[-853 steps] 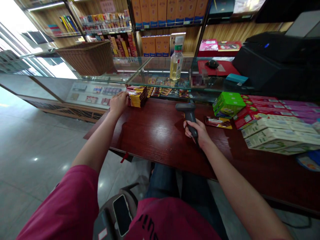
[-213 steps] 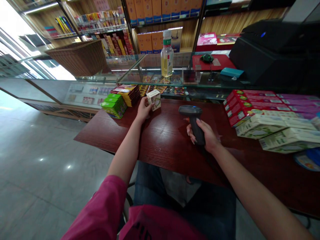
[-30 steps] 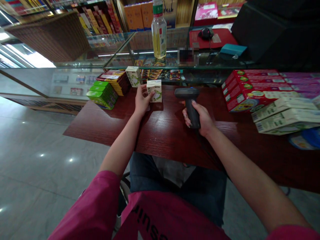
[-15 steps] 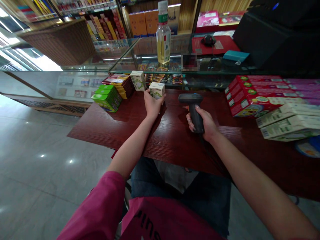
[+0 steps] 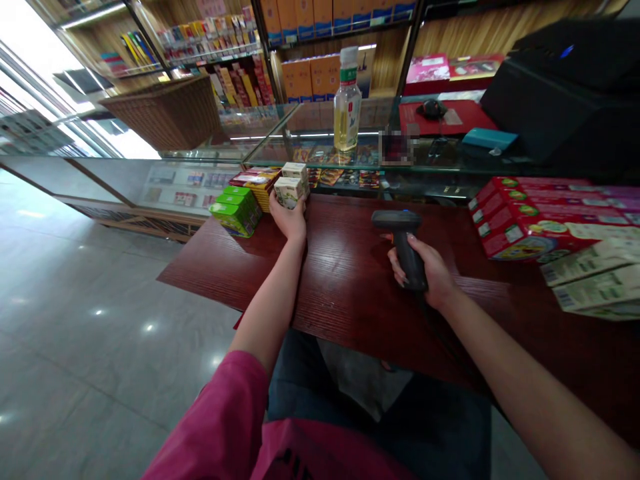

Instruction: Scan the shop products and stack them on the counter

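While I watched from afar, taking the barcode scanner (image 5: 407,248) as my landmark, I saw a wicker basket (image 5: 167,115) far off to its left. Nearer, well left of the scanner, green boxes (image 5: 237,212) stood on the dark red table (image 5: 340,287), just beside a stack of yellow and dark red packets (image 5: 253,177). Next, left of the scanner and slightly farther from me, my left hand (image 5: 289,217) was wrapped around a small white carton (image 5: 289,188); I could not tell whether its base touched the table. A second white carton (image 5: 295,168) stood just behind it. A bottle of pale yellow drink (image 5: 347,113) stood on the glass counter (image 5: 377,113), beyond the scanner and to its left. My right hand (image 5: 433,273) was clasped around the scanner. Right of the scanner lay red boxes (image 5: 515,223), with pale cartons (image 5: 603,277) nearer me.
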Demonstrator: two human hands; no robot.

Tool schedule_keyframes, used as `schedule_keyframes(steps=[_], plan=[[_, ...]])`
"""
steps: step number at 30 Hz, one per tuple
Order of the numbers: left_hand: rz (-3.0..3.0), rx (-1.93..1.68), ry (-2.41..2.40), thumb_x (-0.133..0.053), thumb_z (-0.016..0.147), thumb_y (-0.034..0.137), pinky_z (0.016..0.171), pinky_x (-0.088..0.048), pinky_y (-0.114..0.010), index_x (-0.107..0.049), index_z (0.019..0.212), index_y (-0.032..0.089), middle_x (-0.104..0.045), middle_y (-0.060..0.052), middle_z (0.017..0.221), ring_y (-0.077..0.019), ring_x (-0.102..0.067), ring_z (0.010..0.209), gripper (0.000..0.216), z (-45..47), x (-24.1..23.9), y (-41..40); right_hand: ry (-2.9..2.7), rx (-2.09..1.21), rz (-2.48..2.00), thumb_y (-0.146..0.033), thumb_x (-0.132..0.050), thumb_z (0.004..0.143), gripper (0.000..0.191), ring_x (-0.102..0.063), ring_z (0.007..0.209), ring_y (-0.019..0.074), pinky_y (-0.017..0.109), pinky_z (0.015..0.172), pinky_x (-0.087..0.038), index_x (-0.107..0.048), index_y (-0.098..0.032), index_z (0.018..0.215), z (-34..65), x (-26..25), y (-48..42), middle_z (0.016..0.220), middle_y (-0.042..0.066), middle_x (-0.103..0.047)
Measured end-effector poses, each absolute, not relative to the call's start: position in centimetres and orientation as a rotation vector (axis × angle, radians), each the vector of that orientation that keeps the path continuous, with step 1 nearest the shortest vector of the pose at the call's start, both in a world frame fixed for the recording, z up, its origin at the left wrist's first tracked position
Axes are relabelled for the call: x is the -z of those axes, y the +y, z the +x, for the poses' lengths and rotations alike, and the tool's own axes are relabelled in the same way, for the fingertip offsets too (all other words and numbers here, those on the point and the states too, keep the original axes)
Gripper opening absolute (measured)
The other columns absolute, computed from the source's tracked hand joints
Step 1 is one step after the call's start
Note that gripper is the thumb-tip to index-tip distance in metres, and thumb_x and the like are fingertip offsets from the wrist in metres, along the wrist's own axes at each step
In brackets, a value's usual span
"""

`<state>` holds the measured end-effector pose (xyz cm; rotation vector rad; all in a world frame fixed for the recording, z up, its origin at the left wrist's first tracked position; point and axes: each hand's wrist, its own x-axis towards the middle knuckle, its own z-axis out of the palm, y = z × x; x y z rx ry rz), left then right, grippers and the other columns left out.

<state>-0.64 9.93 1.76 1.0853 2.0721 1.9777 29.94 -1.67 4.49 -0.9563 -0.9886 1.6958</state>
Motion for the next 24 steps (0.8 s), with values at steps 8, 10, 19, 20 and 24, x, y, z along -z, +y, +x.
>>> schedule_keyframes(steps=[8,10,19,20,24], plan=[[0.986,-2.032,2.02,-0.088,0.082,0.011,0.13,-0.04,-0.044,-0.053,0.136,0.016,-0.061,-0.021,0.151,-0.029,-0.056,0.149,0.065,-0.3,-1.7,12.0,-0.991,-1.696,-0.955,-0.067,-0.088,0.077,0.058,-0.048,0.042,0.0101,0.024,0.037,-0.043,-0.07,-0.021,0.108,30.0,-4.5,-1.6,0.07,-0.002,-0.067],[0.981,-2.033,2.001,-0.087,0.083,0.012,0.131,-0.038,-0.046,-0.052,0.138,0.017,-0.059,-0.022,0.153,-0.0299,-0.054,0.151,0.065,-0.3,-1.8,12.2,-0.996,-1.698,-0.949,-0.066,-0.087,0.079,0.055,-0.048,0.042,0.0105,0.025,0.037,-0.043,-0.07,-0.021,0.106,30.0,-4.4,-1.5,0.07,-0.001,-0.066],[1.074,-2.004,2.073,-0.092,0.079,0.016,0.139,-0.023,-0.054,-0.03,0.163,0.018,-0.029,-0.029,0.17,-0.0378,-0.029,0.166,0.104,2.1,-1.8,9.6,-1.008,-1.707,-0.961,-0.066,-0.083,0.083,0.055,-0.049,0.043,0.0106,0.024,0.038,-0.044,-0.071,-0.021,0.114,30.1,-4.2,-1.5,0.072,-0.002,-0.066],[1.086,-2.007,2.085,-0.09,0.081,0.015,0.139,-0.024,-0.054,-0.031,0.161,0.019,-0.031,-0.027,0.168,-0.037,-0.032,0.165,0.099,2.3,-1.7,9.2,-1.005,-1.707,-0.967,-0.066,-0.084,0.083,0.056,-0.05,0.043,0.0105,0.024,0.038,-0.044,-0.071,-0.021,0.114,30.1,-4.2,-1.5,0.072,-0.002,-0.066],[1.063,-1.973,2.098,-0.079,0.085,0.007,0.134,-0.033,-0.054,-0.047,0.143,0.018,-0.048,-0.023,0.153,-0.0349,-0.044,0.154,0.067,2.3,-1.9,8.8,-0.992,-1.701,-0.956,-0.066,-0.083,0.082,0.057,-0.049,0.043,0.0107,0.024,0.038,-0.044,-0.07,-0.021,0.115,30.1,-4.2,-1.6,0.072,-0.002,-0.066]])
